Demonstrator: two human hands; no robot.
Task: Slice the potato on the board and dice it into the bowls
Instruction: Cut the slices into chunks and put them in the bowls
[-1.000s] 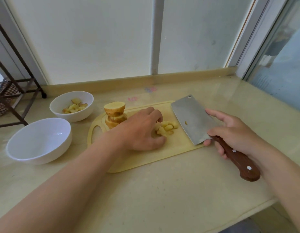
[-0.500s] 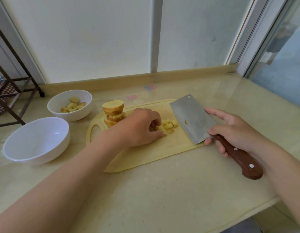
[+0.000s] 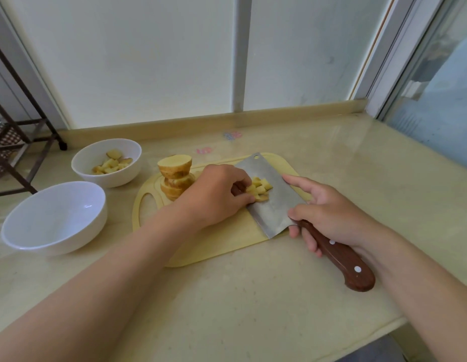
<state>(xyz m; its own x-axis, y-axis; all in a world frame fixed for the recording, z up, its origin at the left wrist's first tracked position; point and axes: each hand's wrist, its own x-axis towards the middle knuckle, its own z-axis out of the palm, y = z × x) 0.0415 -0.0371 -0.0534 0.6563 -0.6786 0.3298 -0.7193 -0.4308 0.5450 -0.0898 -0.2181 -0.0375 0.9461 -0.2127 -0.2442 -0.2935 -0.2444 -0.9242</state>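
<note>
Our left hand point(image 3: 216, 194) curls round the potato dice point(image 3: 259, 189) lying on the cleaver point(image 3: 276, 209) blade, our right hand point(image 3: 329, 212) grips its wooden handle, and the stacked potato slices point(image 3: 176, 178) stand on the board point(image 3: 227, 244), just beside the left hand

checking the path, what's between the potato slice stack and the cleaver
Head view: the left hand lies between the potato slice stack and the cleaver, gripping the potato dice on the blade.
</note>
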